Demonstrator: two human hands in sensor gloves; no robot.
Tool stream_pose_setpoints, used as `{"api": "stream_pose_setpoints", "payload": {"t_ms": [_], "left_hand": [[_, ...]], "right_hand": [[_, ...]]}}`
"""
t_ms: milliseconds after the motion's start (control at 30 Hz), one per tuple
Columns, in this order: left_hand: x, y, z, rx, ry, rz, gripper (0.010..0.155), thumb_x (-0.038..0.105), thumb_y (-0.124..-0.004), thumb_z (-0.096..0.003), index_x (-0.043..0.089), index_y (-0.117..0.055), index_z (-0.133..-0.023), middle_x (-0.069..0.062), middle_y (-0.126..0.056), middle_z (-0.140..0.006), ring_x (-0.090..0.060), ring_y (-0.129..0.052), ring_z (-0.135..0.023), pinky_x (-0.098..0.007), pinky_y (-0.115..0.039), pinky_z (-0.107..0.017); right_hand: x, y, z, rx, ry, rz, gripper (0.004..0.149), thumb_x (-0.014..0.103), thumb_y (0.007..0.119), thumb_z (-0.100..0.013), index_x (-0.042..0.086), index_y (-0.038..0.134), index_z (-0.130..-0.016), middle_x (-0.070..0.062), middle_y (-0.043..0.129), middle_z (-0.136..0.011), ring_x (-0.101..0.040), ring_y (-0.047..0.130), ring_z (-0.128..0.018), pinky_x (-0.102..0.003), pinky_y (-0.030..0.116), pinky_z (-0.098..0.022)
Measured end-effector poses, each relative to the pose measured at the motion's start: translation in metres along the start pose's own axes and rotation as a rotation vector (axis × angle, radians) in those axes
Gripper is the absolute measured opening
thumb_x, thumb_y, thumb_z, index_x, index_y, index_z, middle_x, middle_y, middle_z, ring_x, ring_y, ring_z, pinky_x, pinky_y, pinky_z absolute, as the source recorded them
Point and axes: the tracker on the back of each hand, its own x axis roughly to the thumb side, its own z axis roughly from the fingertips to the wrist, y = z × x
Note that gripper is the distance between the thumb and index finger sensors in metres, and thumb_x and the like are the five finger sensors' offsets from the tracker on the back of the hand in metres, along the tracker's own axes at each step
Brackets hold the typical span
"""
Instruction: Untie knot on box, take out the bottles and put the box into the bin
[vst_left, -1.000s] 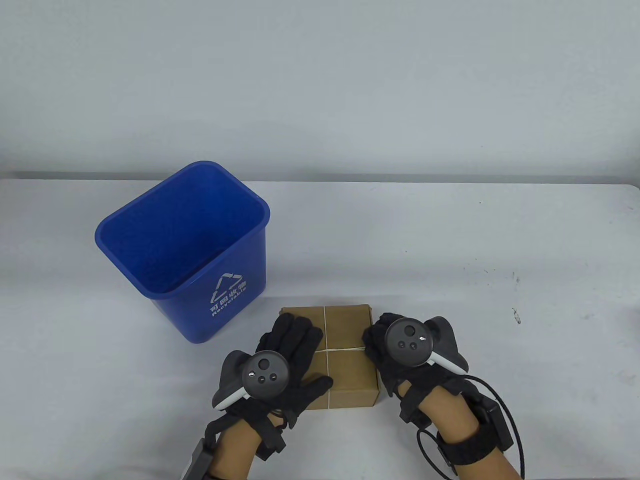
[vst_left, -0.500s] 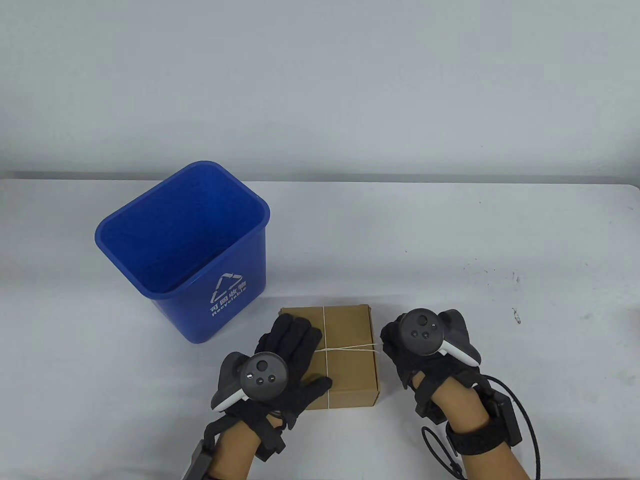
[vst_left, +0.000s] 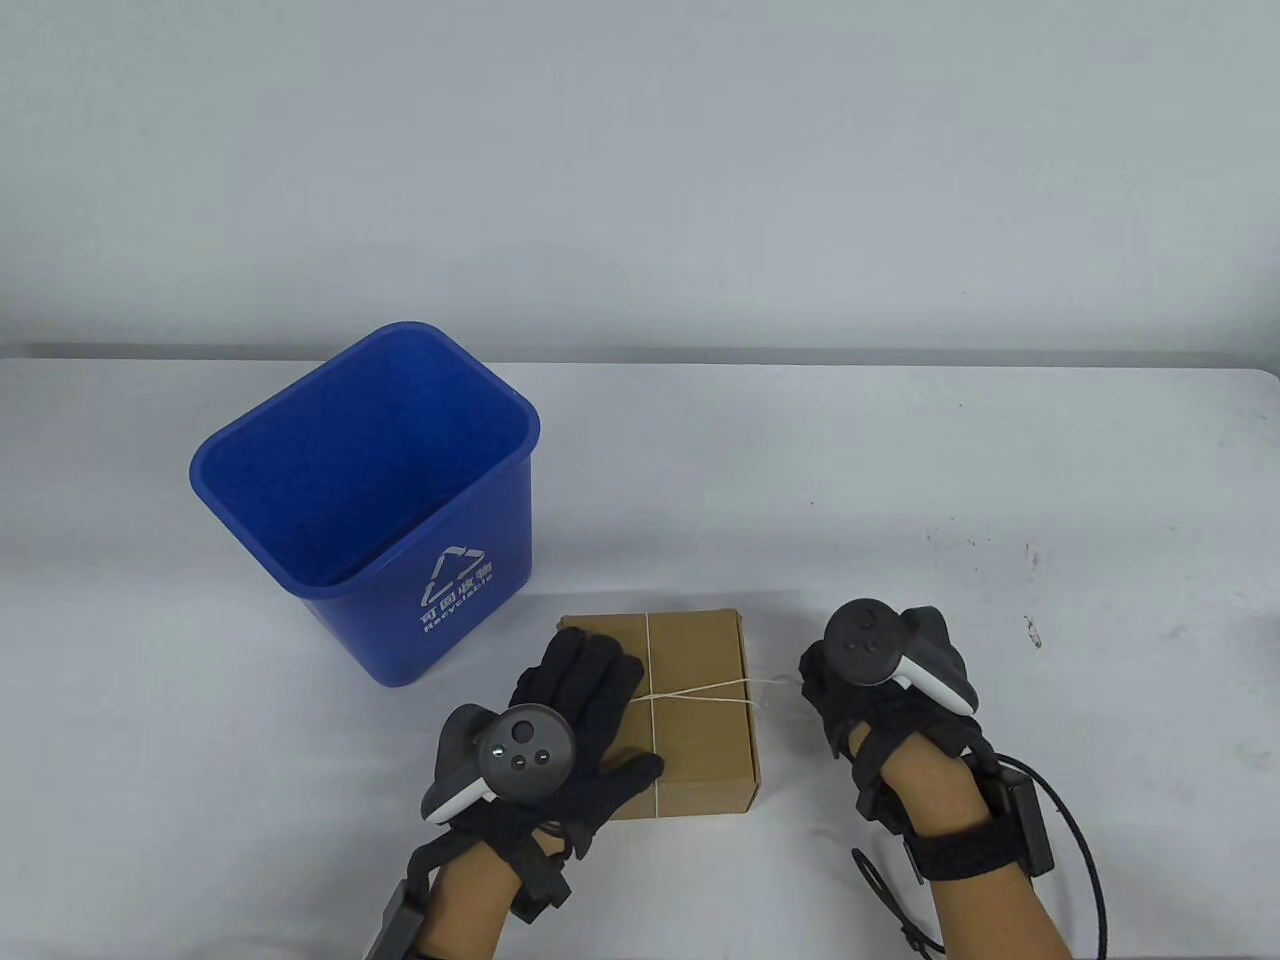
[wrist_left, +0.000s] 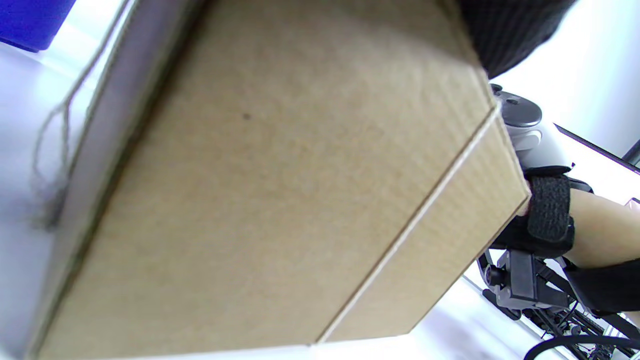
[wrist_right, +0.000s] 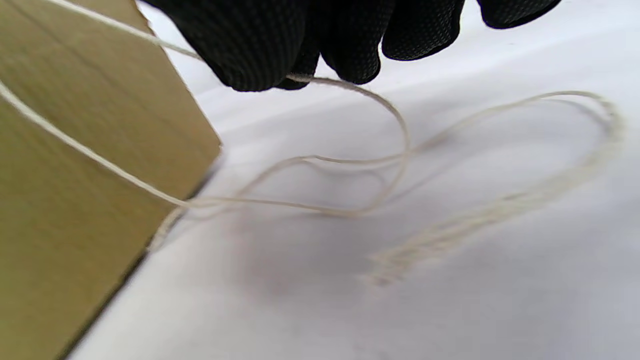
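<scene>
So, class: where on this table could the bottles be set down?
Free: the table behind and right of the cardboard box, and right of the blue recycling bin. Crowded: near both hands, where string lies loose.

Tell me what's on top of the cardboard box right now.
The left hand rests flat on the cardboard box, and crossed string runs over the lid. The lid is closed, so the contents are hidden.

Left hand (vst_left: 560, 720) flat, palm down, fingers straight and spread on the cardboard box (vst_left: 690, 720) top, thumb out toward its near edge. Right hand (vst_left: 850, 690) just off the box's right side, fingertips (wrist_right: 260, 55) curled, pinching the string (wrist_right: 350, 90).
</scene>
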Motion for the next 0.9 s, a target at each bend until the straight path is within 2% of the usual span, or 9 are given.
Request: {"api": "stream_pose_setpoints", "payload": {"t_ms": [400,900], "left_hand": [[-0.001,0.0,0.0,0.002,0.0,0.003,0.09,0.064,-0.066,-0.0493,0.021,-0.026,-0.118,-0.005,-0.013,-0.121,-0.04,0.001,-0.112,-0.077,-0.022,-0.074],[-0.002,0.0,0.001,0.002,0.003,0.008,0.09,0.064,-0.066,-0.0493,0.021,-0.026,-0.118,-0.004,-0.013,-0.121,-0.04,0.001,-0.112,-0.077,-0.022,-0.074]], "right_hand": [[-0.034,0.003,-0.008,-0.005,0.144,-0.012,0.034,0.024,0.069,-0.048,0.014,0.068,-0.08,-0.015,0.052,-0.099,-0.056,0.036,-0.098,-0.075,0.034,-0.064],[-0.065,0.003,-0.006,0.032,0.368,-0.018,0.033,0.023,0.069,-0.049,0.014,0.068,-0.08,-0.012,0.042,-0.101,-0.055,0.037,-0.097,-0.073,0.035,-0.065]]}}
